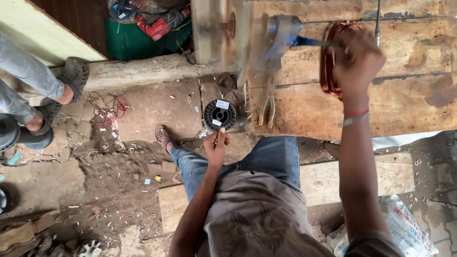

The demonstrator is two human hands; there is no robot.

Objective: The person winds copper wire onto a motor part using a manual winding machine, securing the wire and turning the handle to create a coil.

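Frankly, much here is hard to read: at the far left another person's legs are cut off by the frame edge, and the winding machine on the wooden bench is blurred. My left hand is pinched shut just below the black wire spool standing on the dirt floor — whatever thin strand it holds is too fine to see. My right hand is closed around the machine's blue crank handle, hiding its end, right beside the coil of copper wire — glossy, reddish-brown loops partly hidden behind my fist.
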